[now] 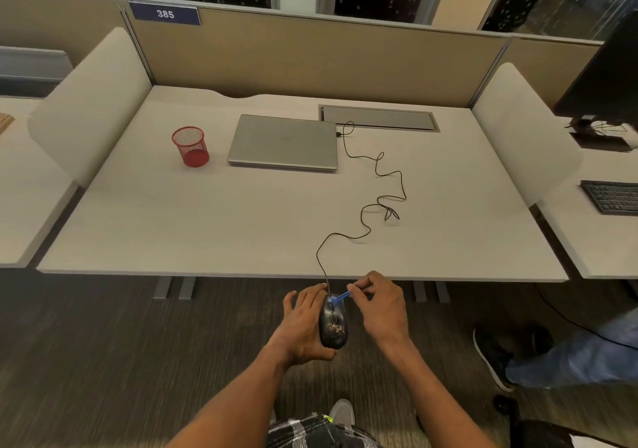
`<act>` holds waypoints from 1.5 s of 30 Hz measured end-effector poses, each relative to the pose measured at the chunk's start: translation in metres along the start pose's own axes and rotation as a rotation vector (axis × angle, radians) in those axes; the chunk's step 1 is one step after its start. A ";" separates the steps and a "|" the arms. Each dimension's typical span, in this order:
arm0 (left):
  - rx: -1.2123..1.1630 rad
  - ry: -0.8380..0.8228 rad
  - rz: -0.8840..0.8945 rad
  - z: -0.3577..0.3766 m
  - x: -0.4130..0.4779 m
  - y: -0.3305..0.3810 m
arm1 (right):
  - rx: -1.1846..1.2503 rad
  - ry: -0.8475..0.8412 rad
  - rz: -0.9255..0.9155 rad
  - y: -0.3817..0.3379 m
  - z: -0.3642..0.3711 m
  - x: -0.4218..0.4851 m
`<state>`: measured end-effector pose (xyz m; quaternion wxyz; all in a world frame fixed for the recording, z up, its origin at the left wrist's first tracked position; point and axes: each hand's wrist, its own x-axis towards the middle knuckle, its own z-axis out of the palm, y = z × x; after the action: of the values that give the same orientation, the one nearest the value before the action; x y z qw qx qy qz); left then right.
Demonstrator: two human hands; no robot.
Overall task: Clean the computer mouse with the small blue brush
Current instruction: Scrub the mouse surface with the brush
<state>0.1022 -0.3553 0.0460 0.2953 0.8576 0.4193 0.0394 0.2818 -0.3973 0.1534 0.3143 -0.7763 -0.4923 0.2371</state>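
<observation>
Brushing near the wheel, lower centre: left hand [303, 327] fingers wrapped around the mouse [333, 323], right hand [379, 304] fingers pinching the blue brush [341, 297]; short, light strokes should suit.

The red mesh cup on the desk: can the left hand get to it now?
Probably not now: the left hand holds the mouse off the desk's near edge; the red mesh cup stands far back.
</observation>
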 end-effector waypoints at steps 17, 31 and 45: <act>0.008 0.001 0.013 0.000 -0.002 0.004 | -0.102 -0.021 -0.048 -0.005 0.001 0.003; 0.019 0.023 0.028 0.004 -0.001 0.005 | -0.128 0.000 -0.061 -0.028 0.004 0.009; 0.063 0.024 0.025 0.000 -0.003 0.010 | -0.148 -0.007 -0.013 -0.028 0.007 0.008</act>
<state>0.1076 -0.3622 0.0517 0.2627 0.8710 0.4132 0.0404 0.2632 -0.3790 0.1686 0.2556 -0.7934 -0.5146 0.2007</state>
